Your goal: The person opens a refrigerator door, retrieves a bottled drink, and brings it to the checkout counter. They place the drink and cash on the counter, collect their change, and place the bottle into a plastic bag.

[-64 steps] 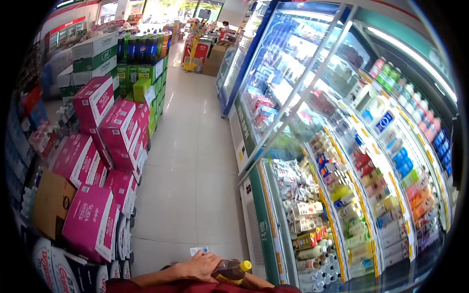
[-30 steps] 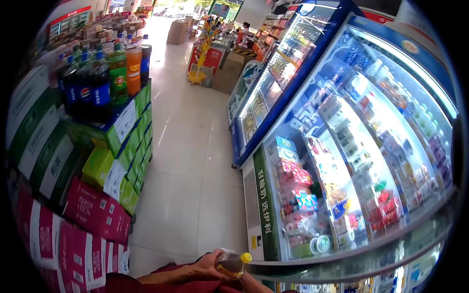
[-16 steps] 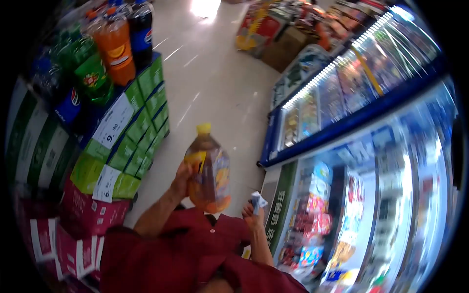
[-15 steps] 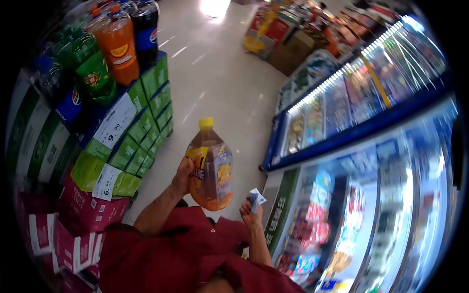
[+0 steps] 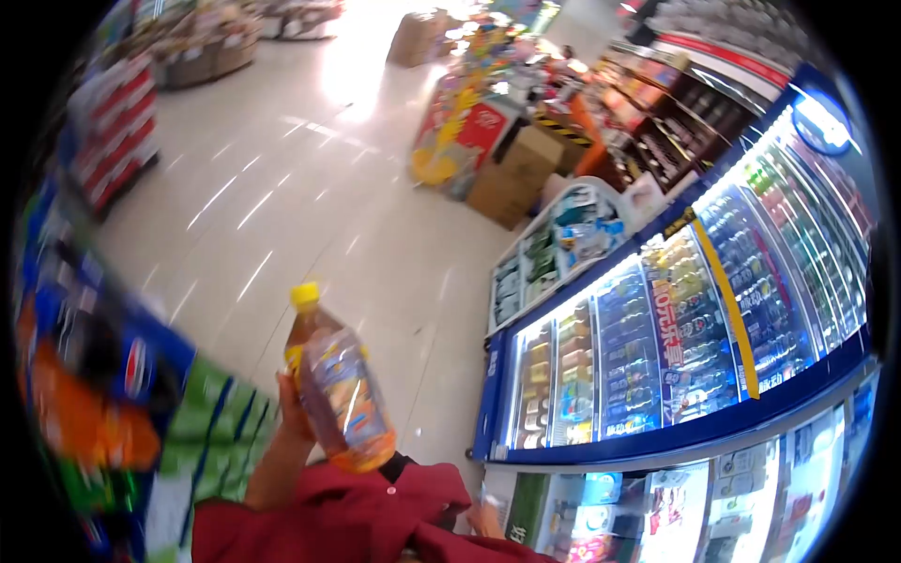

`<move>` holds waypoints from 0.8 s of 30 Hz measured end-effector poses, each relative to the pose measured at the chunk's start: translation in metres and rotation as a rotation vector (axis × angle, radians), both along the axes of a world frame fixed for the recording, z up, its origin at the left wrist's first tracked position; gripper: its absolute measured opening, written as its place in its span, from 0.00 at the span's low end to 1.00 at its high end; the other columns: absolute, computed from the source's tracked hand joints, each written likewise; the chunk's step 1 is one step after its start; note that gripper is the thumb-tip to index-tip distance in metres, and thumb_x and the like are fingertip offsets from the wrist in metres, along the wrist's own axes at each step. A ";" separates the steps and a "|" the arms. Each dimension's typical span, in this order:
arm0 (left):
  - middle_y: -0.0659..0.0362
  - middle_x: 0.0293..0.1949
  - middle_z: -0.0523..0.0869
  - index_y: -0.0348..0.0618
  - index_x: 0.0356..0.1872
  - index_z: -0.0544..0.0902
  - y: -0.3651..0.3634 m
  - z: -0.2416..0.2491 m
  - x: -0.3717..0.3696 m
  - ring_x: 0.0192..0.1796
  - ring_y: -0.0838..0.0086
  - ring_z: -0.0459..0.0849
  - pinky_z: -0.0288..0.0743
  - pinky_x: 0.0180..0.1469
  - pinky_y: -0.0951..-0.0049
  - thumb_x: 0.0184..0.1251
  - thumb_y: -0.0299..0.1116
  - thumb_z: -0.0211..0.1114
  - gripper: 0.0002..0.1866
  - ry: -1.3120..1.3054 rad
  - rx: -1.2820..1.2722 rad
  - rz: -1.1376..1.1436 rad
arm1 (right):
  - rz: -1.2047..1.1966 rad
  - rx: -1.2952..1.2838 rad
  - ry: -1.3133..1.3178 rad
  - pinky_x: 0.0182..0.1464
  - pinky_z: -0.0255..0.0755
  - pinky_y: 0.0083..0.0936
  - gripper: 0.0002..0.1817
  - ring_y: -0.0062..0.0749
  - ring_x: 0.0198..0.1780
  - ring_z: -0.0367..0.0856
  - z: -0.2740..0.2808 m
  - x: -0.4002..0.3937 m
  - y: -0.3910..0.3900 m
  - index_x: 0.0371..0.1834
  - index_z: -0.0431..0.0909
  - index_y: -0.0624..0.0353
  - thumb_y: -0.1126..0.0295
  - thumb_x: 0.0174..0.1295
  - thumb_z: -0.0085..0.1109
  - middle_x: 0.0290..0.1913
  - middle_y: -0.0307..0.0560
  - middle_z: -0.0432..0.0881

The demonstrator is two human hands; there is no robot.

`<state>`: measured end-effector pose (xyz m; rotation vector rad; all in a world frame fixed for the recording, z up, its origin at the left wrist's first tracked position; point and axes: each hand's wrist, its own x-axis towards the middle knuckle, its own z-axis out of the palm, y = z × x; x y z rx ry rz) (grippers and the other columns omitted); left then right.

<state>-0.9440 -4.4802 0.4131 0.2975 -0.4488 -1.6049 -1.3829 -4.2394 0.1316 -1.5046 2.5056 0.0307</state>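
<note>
A large plastic drink bottle point(image 5: 343, 385) with a yellow cap and amber liquid is tilted, its cap up and to the left. My left hand point(image 5: 295, 408) is closed round its left side, fingers partly hidden behind it. Low in the view, beside my red shirt point(image 5: 375, 507), is my right hand point(image 5: 486, 520), blurred and partly cut off by the clothing. A pale smear at its top matches the small folded white-and-blue paper it held in the earlier frame.
Stacked soda bottles point(image 5: 89, 413) and green cartons point(image 5: 211, 413) stand on the left. A lit glass-door drinks fridge point(image 5: 619, 366) and an open chiller point(image 5: 648, 507) line the right. Further ahead are a chest freezer point(image 5: 554, 244), cardboard boxes point(image 5: 514, 178) and a red-and-white stack point(image 5: 113, 131).
The view has swung up and ahead, showing more aisle and fridge. The bottle, still in my left hand, sits lower and further left in view. My right hand has dropped toward the shirt.
</note>
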 end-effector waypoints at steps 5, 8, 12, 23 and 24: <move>0.49 0.54 0.74 0.46 0.66 0.61 -0.163 -0.020 0.007 0.54 0.55 0.76 0.70 0.54 0.49 0.56 0.73 0.49 0.46 0.076 -0.113 -0.106 | -1.515 -0.236 -0.650 0.32 0.70 0.33 0.08 0.39 0.31 0.76 0.012 -0.015 -0.109 0.33 0.73 0.57 0.65 0.62 0.49 0.27 0.45 0.74; 0.50 0.49 0.75 0.45 0.63 0.62 -0.247 -0.009 0.005 0.50 0.56 0.77 0.72 0.49 0.50 0.56 0.71 0.52 0.44 0.070 -0.165 -0.112 | -1.732 -0.378 -0.738 0.32 0.71 0.37 0.08 0.43 0.32 0.76 -0.003 -0.020 -0.211 0.34 0.74 0.59 0.66 0.60 0.50 0.27 0.48 0.75; 0.50 0.43 0.76 0.43 0.59 0.65 -0.360 0.014 0.015 0.44 0.57 0.78 0.73 0.41 0.51 0.56 0.68 0.56 0.41 0.062 -0.295 -0.090 | -0.947 -0.132 -0.930 0.22 0.69 0.32 0.07 0.32 0.27 0.77 0.011 -0.014 -0.447 0.35 0.72 0.56 0.65 0.64 0.48 0.27 0.42 0.74; 0.53 0.34 0.78 0.41 0.51 0.68 -0.645 0.004 0.100 0.34 0.62 0.78 0.71 0.35 0.61 0.53 0.61 0.64 0.36 0.086 -0.220 0.046 | -0.082 -0.138 -1.267 0.19 0.65 0.28 0.15 0.25 0.20 0.72 0.062 0.191 -0.992 0.35 0.77 0.59 0.57 0.60 0.57 0.22 0.39 0.75; 0.53 0.35 0.78 0.41 0.51 0.68 -0.673 0.003 0.110 0.34 0.62 0.78 0.71 0.35 0.61 0.52 0.62 0.65 0.37 0.081 -0.208 0.038 | 0.002 -0.145 -1.070 0.22 0.67 0.30 0.16 0.27 0.23 0.74 0.045 0.192 -1.009 0.35 0.78 0.61 0.57 0.60 0.53 0.24 0.43 0.77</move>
